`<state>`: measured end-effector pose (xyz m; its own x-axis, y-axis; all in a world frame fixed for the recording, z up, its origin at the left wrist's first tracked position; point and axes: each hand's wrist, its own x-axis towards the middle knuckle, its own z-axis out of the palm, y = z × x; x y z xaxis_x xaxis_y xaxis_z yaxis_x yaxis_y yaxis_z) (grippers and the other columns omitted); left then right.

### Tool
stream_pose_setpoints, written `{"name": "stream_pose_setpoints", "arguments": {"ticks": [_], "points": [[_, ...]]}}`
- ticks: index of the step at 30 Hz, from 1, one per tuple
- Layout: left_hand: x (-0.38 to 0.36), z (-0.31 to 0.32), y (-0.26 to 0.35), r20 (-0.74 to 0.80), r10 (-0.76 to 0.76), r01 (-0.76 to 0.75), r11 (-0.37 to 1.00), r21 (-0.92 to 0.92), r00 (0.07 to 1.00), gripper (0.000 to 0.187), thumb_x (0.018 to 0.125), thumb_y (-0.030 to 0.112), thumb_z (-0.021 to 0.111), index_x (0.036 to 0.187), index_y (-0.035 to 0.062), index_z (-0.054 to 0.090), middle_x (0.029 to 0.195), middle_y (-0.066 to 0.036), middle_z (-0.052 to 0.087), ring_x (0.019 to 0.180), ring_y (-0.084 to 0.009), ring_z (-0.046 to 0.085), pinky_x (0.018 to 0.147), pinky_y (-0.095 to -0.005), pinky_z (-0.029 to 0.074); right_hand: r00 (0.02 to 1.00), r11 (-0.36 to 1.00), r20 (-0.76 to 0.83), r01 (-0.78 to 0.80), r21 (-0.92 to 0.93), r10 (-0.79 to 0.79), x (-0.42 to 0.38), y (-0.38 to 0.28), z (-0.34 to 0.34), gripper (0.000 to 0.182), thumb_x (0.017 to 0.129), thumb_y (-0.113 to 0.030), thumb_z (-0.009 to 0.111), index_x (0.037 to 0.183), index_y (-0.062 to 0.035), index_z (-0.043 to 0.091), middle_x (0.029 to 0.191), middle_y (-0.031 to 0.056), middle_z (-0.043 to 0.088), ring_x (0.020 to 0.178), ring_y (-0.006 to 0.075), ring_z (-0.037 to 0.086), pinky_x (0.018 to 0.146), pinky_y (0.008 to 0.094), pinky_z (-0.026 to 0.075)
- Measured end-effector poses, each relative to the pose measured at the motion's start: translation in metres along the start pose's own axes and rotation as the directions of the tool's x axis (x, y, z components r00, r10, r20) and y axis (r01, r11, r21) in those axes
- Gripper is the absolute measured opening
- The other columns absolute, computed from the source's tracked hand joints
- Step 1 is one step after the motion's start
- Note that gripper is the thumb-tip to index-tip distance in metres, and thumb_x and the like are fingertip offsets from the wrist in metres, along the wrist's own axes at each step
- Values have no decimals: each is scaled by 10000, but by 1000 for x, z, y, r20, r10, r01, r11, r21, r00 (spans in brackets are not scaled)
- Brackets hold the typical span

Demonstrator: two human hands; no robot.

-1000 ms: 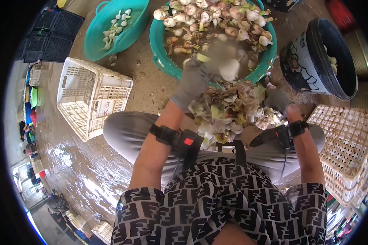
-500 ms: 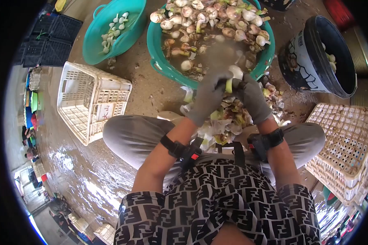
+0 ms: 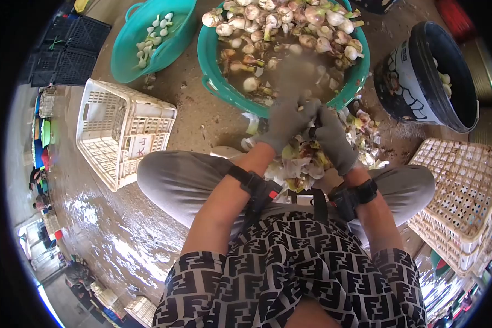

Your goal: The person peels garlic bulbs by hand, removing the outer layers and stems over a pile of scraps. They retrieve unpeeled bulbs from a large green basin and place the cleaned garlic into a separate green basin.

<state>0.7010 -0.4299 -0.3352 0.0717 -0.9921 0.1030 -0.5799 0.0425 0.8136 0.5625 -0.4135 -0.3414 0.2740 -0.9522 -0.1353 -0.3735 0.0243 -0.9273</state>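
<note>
My left hand [image 3: 287,123], in a grey glove, is closed at the near rim of the green tub [image 3: 209,82]. Its curled fingers cover whatever they grip, and only a small pale bit shows at them. Close against it, my right hand [image 3: 336,143], also gloved, is closed beside a small dark object [image 3: 312,133] whose kind I cannot make out. Unpeeled garlic bulbs [image 3: 314,15] are piled in the tub's brown water. Beneath my hands lies a heap of garlic peelings [image 3: 306,158].
At the upper left, a teal basin [image 3: 175,52] holds peeled white garlic bulbs [image 3: 156,34]. White crates stand left [image 3: 147,128] and right [image 3: 459,186]. A black bucket [image 3: 391,90] with a few bulbs stands at the right. The floor [image 3: 109,218] is wet.
The white bulb with a green stem, seen between my hands before, is now hidden. My left hand has turned and moved over toward the right hand, which has shifted slightly lower.
</note>
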Motion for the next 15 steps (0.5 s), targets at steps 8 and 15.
{"name": "stream_pose_setpoints", "arguments": {"ticks": [8,15], "points": [[10,-11,-19,252,-306,394,632,-667,918,195,865,195,570,951,22,598,755,-62,609,650,-129,550,612,-280,467,996,992,-78,-57,-111,49,1,0,2,521,653,-85,691,1141,-117,511,976,142,608,883,311,589,756,375,467],[7,-24,-12,219,38,15,972,-232,975,173,790,147,645,890,18,586,747,-36,612,674,-115,563,633,-270,482,991,997,-112,-80,-19,77,6,1,-6,520,688,-76,681,1174,-60,497,1008,119,617,903,219,598,757,313,479]]}}
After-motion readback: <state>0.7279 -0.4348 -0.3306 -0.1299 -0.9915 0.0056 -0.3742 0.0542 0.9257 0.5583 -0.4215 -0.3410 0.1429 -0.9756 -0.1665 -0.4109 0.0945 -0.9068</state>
